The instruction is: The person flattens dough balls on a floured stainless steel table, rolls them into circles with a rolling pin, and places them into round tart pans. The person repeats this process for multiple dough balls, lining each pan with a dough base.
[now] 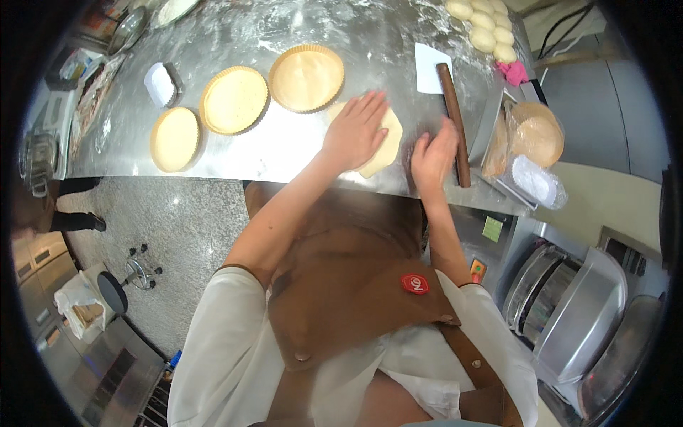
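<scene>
My left hand (356, 131) lies flat on a thin rolled sheet of dough (392, 144) near the table's front edge. To its right, my right hand (436, 155) is raised beside a dark wooden rolling pin (456, 128), fingers loosely bent and a little blurred; no object shows in it. The rolling pin's far end rests on a white dough scraper (431, 66). Left of the dough stands a round fluted paper baking mould (307, 79). Two more moulds, a larger one (233, 100) and a smaller one (175, 140), look lined with pale dough.
White paper liners (160, 85) lie at the left of the floured steel table (224, 32). Dough balls (483, 32) and a pink cloth (513, 72) are at the far right. Bagged paper moulds (536, 133) sit at the right edge. Another person's legs (80, 213) show at left.
</scene>
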